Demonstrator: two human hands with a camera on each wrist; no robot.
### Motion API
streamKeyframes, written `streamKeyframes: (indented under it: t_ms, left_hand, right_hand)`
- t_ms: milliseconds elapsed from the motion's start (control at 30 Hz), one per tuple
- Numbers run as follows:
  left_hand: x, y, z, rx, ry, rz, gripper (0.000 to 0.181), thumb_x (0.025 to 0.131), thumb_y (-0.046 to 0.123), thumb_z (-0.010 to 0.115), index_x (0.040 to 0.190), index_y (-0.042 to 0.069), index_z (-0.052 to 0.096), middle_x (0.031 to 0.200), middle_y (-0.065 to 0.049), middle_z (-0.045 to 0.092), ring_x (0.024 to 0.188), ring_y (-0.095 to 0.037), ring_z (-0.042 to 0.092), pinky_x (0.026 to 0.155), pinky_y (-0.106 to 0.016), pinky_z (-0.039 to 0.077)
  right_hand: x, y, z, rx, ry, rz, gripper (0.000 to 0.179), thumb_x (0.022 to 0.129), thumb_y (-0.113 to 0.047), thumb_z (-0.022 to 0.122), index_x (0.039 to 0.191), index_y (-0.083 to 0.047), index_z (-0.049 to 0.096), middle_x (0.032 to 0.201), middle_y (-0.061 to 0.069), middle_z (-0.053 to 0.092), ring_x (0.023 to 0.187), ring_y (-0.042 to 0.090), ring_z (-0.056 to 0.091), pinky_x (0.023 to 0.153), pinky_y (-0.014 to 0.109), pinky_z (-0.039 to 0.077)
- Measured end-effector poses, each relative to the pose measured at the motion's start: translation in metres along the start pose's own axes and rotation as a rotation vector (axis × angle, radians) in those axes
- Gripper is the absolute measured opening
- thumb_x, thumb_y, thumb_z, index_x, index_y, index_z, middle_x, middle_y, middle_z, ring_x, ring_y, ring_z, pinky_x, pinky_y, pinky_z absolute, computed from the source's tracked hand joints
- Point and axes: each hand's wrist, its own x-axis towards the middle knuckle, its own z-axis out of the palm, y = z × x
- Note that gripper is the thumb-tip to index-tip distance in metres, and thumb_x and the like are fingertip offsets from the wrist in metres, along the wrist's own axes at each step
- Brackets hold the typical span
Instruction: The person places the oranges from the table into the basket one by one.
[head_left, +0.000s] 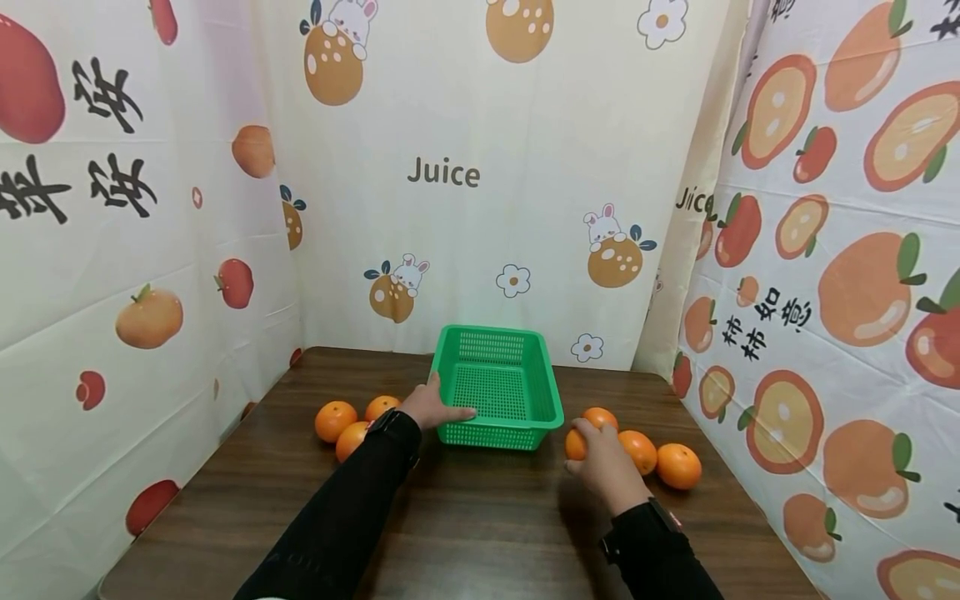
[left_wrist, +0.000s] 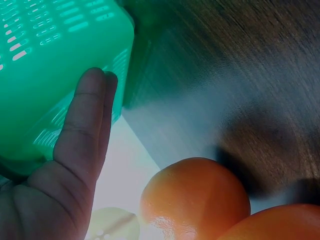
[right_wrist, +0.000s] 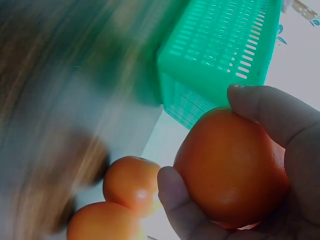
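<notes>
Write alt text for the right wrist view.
The person's right grip holds an orange fruit up close. Behind it shows a perforated green basket; two more orange fruits sit at lower left on a blurred brown table.

Seven oranges (head_left: 336, 421) show at one table (head_left: 480, 521): three toward its left edge and four toward its right edge, counting the one in the right hand (head_left: 609, 467). One green basket (head_left: 491, 392) stands near the far edge.
</notes>
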Motion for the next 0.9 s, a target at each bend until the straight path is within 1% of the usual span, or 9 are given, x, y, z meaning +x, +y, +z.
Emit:
streamKeyframes:
  t_ms: [133,167,233,433,600,767,900]
  left_hand:
    - [-0.005,0.000,-0.002,-0.029,0.008,0.025,0.134,0.084,0.074,0.076,0.171,0.005,0.002,0.173,-0.030,0.024,0.156,-0.043,0.036,0.124,-0.058,0.037]
    - [-0.007,0.001,-0.002,-0.031,0.006,0.024,0.134,0.084,0.075,0.076,0.172,0.007,0.002,0.173,-0.030,0.025,0.156,-0.043,0.037,0.124,-0.058,0.037]
    - [-0.009,0.001,-0.003,-0.044,0.016,0.038,0.134,0.083,0.074,0.078,0.171,0.005,0.005,0.171,-0.033,0.027,0.154,-0.046,0.038,0.123,-0.060,0.038]
    - [-0.008,0.001,-0.003,-0.013,0.009,0.027,0.134,0.083,0.076,0.076,0.171,0.005,0.004,0.172,-0.032,0.024,0.157,-0.046,0.034,0.124,-0.060,0.036]
    - [-0.005,0.000,-0.001,-0.033,0.018,0.016,0.132,0.084,0.073,0.078,0.172,0.007,0.005,0.171,-0.031,0.026,0.154,-0.044,0.038,0.123,-0.059,0.038]
    - [-0.010,0.002,-0.004,-0.077,0.026,0.036,0.131,0.084,0.069,0.080,0.172,0.005,0.007,0.169,-0.034,0.028,0.151,-0.046,0.041,0.121,-0.061,0.039]
    - [-0.012,0.003,-0.004,-0.057,0.023,0.035,0.130,0.085,0.069,0.079,0.171,0.005,0.006,0.170,-0.033,0.028,0.152,-0.045,0.041,0.122,-0.060,0.039]
  right_hand:
    - [0.001,-0.003,-0.005,0.018,-0.002,0.007,0.066,0.090,-0.024,0.086,0.149,-0.013,0.058,0.146,0.034,0.046,0.106,0.038,0.066,0.090,0.058,0.057]
    - [0.001,-0.004,-0.006,0.022,0.000,0.008,0.066,0.090,-0.024,0.086,0.149,-0.013,0.058,0.145,0.034,0.046,0.105,0.038,0.066,0.089,0.057,0.057]
    - [0.002,-0.005,-0.008,0.026,0.004,0.009,0.066,0.090,-0.024,0.086,0.149,-0.014,0.058,0.145,0.033,0.046,0.103,0.037,0.065,0.087,0.056,0.057]
    - [0.006,-0.011,-0.011,0.027,0.033,-0.003,0.065,0.090,-0.025,0.087,0.147,-0.015,0.058,0.141,0.032,0.048,0.096,0.034,0.064,0.081,0.050,0.056]
    - [0.010,-0.014,-0.012,0.026,0.058,-0.012,0.067,0.088,-0.026,0.088,0.147,-0.015,0.058,0.135,0.028,0.051,0.092,0.032,0.063,0.079,0.047,0.056]
    - [0.014,-0.020,-0.014,0.033,0.075,-0.018,0.068,0.088,-0.028,0.088,0.148,-0.016,0.059,0.131,0.026,0.053,0.094,0.031,0.061,0.079,0.044,0.054]
    - [0.016,-0.025,-0.016,0.036,0.091,-0.032,0.069,0.087,-0.029,0.089,0.148,-0.016,0.059,0.131,0.027,0.053,0.095,0.032,0.061,0.078,0.045,0.054]
